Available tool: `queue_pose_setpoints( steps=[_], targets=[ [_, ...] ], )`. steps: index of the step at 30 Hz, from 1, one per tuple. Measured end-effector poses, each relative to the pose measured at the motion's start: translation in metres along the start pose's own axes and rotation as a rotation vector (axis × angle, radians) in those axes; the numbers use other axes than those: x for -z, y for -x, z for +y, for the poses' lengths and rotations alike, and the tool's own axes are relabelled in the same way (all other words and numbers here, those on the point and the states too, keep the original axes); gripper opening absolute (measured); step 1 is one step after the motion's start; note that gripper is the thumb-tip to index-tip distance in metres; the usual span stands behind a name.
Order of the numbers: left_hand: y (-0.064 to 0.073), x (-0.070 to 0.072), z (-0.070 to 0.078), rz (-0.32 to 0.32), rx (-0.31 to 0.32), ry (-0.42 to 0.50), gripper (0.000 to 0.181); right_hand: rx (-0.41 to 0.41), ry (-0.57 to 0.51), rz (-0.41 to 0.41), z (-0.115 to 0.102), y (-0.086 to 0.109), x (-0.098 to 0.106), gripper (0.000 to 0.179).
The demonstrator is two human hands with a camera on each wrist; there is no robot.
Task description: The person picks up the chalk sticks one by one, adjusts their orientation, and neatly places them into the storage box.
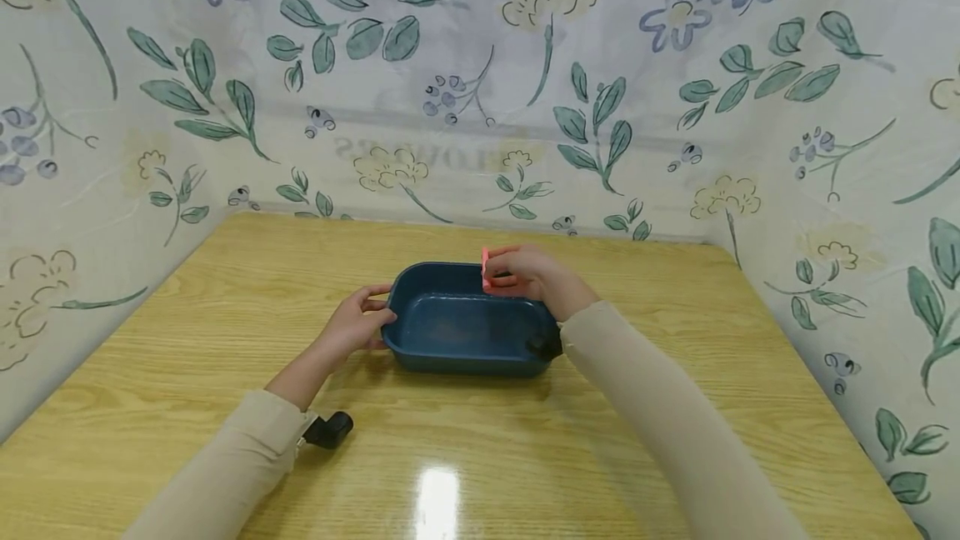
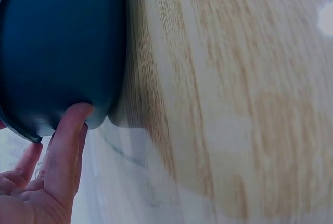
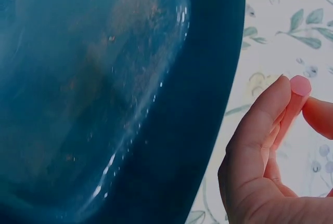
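Note:
A dark blue rectangular basin (image 1: 465, 365) with rounded corners stands on the table; its inside looks wet and shiny, with bubbles in the right wrist view. My left hand (image 1: 354, 325) holds its left end, thumb at the rim. In the left wrist view, this hand's fingertips (image 2: 78, 112) touch the outer wall. Over the basin's back right rim, my right hand (image 1: 528, 272) pinches a small pink stick-like thing (image 1: 485, 267) between thumb and fingers. The right wrist view shows its flat round end (image 3: 301, 85); its kind cannot be made out.
The wooden table (image 1: 285, 273) ends at a floral cloth backdrop (image 1: 480, 90), which also stands along both sides. A black wrist camera (image 1: 330, 430) sticks out from the left sleeve. A dark wrist device (image 1: 545, 344) on the right arm covers the basin's front right corner.

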State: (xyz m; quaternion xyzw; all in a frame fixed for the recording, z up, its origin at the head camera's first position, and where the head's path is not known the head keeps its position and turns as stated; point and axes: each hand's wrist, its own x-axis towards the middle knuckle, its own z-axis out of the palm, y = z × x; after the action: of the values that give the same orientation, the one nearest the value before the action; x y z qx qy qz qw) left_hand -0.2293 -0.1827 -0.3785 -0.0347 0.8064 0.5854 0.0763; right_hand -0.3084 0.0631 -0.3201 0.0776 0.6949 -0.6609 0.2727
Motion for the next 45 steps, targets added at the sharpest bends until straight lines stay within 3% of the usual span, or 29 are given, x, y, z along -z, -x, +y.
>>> queue_pose_setpoints(
  steps=[26,34,42,45],
  targets=[
    [-0.001,0.001,-0.004,0.0,-0.008,0.002,0.052,-0.022,-0.05,-0.064,0.005,-0.017,-0.041,0.05],
    [-0.001,0.001,-0.003,0.004,-0.008,0.018,0.052,-0.073,-0.078,-0.108,0.005,-0.022,-0.05,0.035],
    [-0.001,0.003,-0.004,-0.005,0.008,0.011,0.053,-0.133,-0.042,-0.18,0.004,-0.031,-0.059,0.036],
    [-0.001,0.003,-0.003,-0.006,0.008,0.011,0.053,-0.148,-0.021,-0.197,0.004,-0.035,-0.061,0.029]
  ],
)
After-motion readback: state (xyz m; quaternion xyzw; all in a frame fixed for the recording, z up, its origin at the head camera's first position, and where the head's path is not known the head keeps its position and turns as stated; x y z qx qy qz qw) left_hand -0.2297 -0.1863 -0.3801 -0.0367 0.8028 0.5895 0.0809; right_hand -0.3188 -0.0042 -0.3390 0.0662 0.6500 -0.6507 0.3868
